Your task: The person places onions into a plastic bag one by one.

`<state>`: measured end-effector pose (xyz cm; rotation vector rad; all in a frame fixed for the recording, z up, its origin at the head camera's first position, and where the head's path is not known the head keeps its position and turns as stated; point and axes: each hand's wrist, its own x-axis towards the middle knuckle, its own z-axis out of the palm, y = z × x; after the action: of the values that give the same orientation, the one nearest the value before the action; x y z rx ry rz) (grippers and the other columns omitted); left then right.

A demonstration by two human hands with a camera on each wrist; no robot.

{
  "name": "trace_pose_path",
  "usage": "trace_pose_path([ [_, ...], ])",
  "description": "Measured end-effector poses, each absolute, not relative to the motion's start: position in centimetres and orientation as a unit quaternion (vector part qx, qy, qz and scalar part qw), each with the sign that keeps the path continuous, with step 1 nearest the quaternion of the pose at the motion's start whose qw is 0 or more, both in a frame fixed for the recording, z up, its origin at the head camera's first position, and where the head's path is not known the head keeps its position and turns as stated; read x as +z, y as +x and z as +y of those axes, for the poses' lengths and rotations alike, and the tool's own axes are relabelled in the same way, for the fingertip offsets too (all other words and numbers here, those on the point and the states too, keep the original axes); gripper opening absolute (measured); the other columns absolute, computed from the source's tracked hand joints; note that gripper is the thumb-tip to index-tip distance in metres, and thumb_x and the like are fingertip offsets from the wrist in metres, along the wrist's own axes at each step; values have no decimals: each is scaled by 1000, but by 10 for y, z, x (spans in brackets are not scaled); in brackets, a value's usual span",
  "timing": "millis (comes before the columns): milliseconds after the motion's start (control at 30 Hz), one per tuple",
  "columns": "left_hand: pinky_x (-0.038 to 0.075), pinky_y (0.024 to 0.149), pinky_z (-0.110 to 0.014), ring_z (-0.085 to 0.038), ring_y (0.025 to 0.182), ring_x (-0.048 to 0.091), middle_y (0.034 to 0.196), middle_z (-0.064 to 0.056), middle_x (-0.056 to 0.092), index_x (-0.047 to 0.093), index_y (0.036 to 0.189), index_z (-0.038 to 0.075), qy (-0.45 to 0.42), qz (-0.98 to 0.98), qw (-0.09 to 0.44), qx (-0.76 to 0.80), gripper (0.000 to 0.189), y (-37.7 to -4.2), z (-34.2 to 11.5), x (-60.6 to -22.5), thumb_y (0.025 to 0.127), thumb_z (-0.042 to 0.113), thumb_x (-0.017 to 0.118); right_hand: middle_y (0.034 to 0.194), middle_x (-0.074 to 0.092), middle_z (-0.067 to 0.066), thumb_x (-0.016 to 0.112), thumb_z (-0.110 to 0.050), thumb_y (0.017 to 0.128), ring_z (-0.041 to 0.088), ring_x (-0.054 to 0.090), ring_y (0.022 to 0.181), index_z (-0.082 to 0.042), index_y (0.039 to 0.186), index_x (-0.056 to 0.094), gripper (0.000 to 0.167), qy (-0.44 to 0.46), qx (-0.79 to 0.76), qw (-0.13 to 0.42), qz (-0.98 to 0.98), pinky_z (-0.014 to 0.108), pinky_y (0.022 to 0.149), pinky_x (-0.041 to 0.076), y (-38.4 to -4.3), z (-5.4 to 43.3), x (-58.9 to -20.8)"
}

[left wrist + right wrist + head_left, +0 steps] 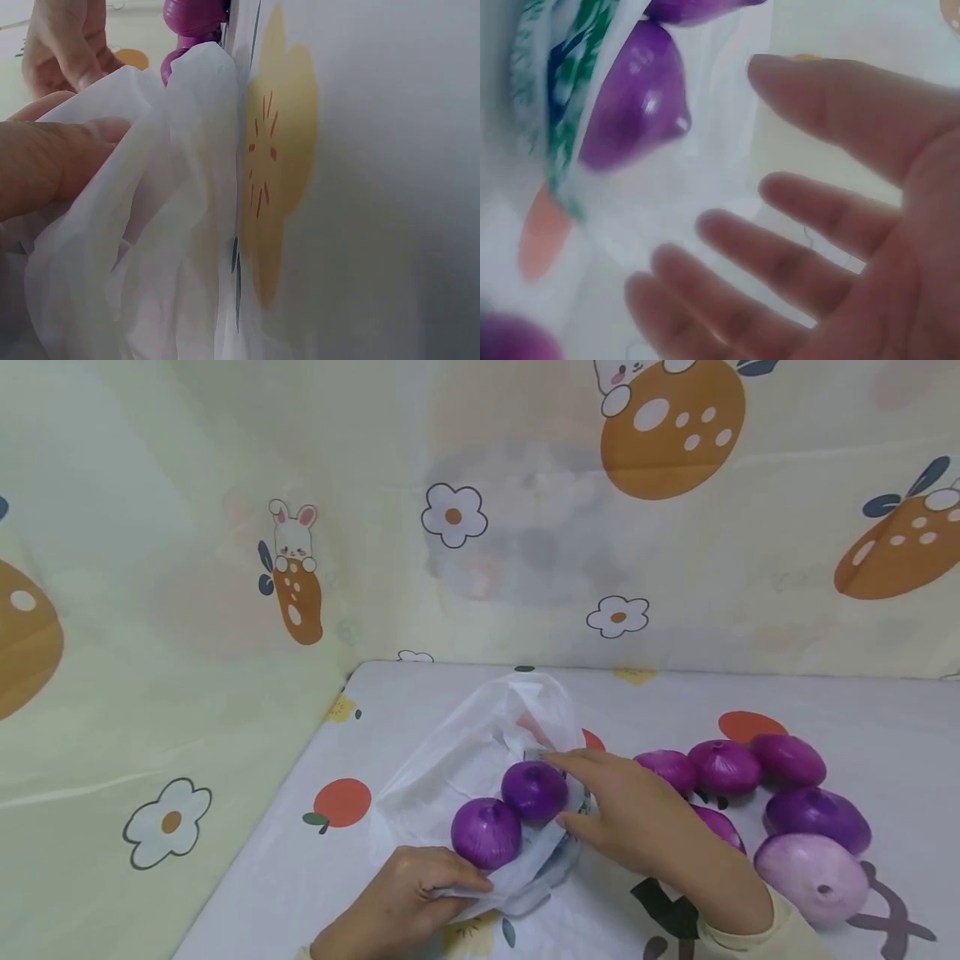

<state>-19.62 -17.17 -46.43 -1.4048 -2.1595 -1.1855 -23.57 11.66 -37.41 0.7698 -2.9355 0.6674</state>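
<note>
A thin white plastic bag (435,777) lies spread on the table with two purple onions on it, one nearer (486,833) and one farther (534,791). My left hand (416,893) pinches the bag's near edge between thumb and fingers; in the left wrist view the bag (172,225) hangs in folds from that hand (52,165). Beside the farther onion is my right hand (633,810), fingers extended. The right wrist view shows this hand (832,225) with its fingers spread and nothing in them, apart from the onion (637,105). Green print marks the bag there.
To the right of my right hand several more onions lie grouped on the table, among them a dark purple one (817,820) and a pale pink one (812,877). My right forearm partly hides one onion (720,827). A patterned cloth wall (525,568) stands behind the table.
</note>
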Motion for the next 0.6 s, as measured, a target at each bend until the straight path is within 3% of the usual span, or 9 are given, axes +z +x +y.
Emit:
trace_pose_path([
  [367, 57, 84, -16, -11, 90, 75, 95, -4, 79, 80, 102, 7, -488, -757, 169, -400, 37, -194, -172, -463, 72, -16, 80, 135, 67, 16, 90, -31, 80, 39, 64, 123, -12, 136, 68, 63, 196, 181, 59, -962, 61, 97, 54, -222, 178, -392],
  [600, 58, 84, -17, -13, 90, 75, 96, -5, 79, 80, 103, 6, -489, -753, 158, -410, 36, -194, -171, -463, 74, -17, 78, 132, 67, 18, 90, -32, 79, 39, 64, 118, -9, 136, 68, 65, 165, 173, 25, -971, 61, 90, 58, -216, 209, -404],
])
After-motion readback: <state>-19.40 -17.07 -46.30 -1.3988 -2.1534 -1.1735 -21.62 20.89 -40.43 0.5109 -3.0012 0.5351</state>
